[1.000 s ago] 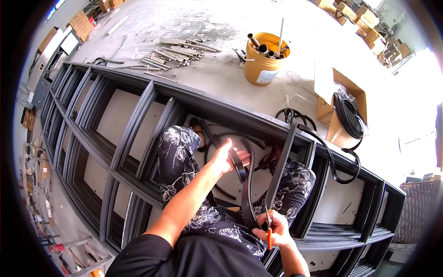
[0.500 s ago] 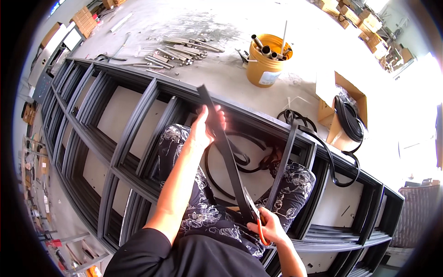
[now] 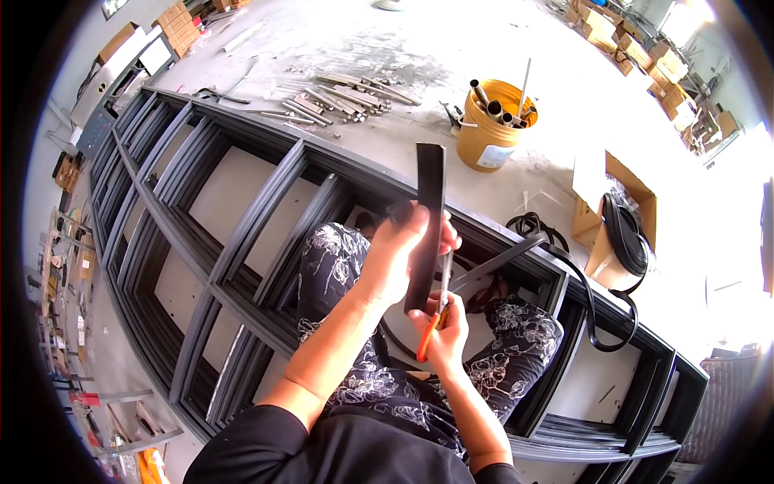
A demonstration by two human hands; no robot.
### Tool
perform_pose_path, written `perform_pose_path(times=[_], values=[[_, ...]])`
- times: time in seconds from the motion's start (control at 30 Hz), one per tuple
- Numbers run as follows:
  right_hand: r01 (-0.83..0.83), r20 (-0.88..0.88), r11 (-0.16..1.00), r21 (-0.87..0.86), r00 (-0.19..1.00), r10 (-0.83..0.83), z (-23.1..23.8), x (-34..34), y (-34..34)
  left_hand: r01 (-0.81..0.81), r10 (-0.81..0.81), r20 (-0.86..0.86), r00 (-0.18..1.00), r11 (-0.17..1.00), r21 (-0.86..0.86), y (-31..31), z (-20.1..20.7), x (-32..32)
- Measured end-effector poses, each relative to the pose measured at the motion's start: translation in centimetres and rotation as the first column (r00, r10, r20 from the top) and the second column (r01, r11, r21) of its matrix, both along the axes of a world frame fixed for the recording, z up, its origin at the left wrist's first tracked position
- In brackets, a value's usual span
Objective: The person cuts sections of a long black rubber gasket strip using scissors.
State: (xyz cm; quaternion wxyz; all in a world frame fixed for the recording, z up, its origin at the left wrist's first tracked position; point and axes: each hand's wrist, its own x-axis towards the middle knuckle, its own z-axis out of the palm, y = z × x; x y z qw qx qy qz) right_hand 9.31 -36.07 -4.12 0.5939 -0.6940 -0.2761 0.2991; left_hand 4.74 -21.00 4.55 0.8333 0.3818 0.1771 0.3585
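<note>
Over my lap, my left hand is closed around a flat black rubber strip, thumb on one side and fingertips showing on the other. The strip stands nearly upright, its lower end by my right hand. That hand grips scissors with orange handles, the blades pointing away from me beside the strip. A further length of black strip comes over the frame's edge toward the scissors; whether it joins the held piece is hidden behind my hands.
Stacked dark grey metal frames surround my legs. Past them stand a yellow bucket holding tubes and an open cardboard box with a coil of black strip. Loose metal bars lie on the floor.
My right hand has moved up and away from my lap with the scissors, close to my left hand. The strip has swung from slanting to nearly upright, and less of it shows.
</note>
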Motion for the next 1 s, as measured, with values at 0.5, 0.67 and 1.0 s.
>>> perform_pose_path(times=[0.5, 0.67, 1.0], values=[[0.309, -0.579, 0.889, 0.338, 0.813, -0.063, -3.5, -6.4, 1.1, -0.097, 0.098, 0.011, 0.995, 0.993, -0.06, -2.0, -4.0, 1.3], [0.353, -0.703, 0.9, 0.254, 0.707, -0.079, -3.4, -6.3, 0.5, 0.015, 0.003, 0.115, 0.993, 0.988, -0.156, -2.0, -3.8, 1.4], [0.514, -0.711, 0.854, 0.081, 0.63, -0.311, 1.5, 0.1, -2.3, 0.207, -0.124, 0.262, 0.957, 0.925, -0.319, -1.1, -3.8, -0.4]])
